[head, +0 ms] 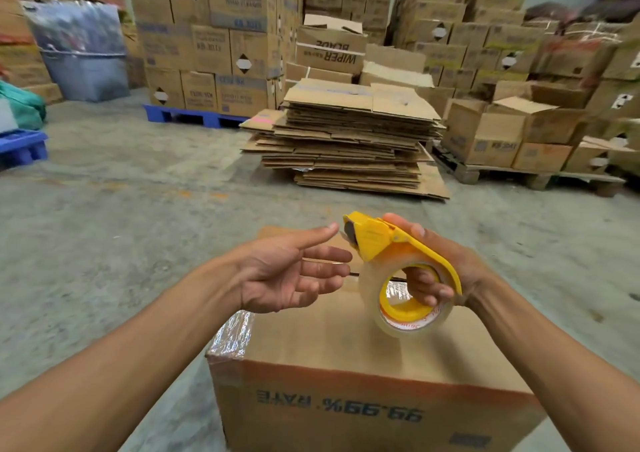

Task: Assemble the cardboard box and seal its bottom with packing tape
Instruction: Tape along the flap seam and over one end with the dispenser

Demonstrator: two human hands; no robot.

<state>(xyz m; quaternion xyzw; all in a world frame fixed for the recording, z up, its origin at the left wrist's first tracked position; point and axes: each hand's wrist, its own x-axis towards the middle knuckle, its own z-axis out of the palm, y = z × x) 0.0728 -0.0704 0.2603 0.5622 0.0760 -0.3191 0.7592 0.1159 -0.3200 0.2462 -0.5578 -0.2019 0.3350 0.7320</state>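
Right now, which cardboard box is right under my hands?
The upside-down "99.99% RATE" box in front of you, old tape on its left corner; all others sit stacked farther back.

Yellow tape dispenser (pixel 384 240) with clear tape, brown cardboard box (pixel 363 382) printed blue, blue pallet (pixel 194 116).

Even, soft light; edges bowed, perhaps motion-blurred.

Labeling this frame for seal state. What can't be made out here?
Head view only:
- Box centre seam: mostly behind the dispenser and both hands, so taped or not is unclear.
- Loose tape end: too small, blurred by the left hand.
- Box lower part: cut off by the bottom edge.
- Right hand palm: behind the dispenser.
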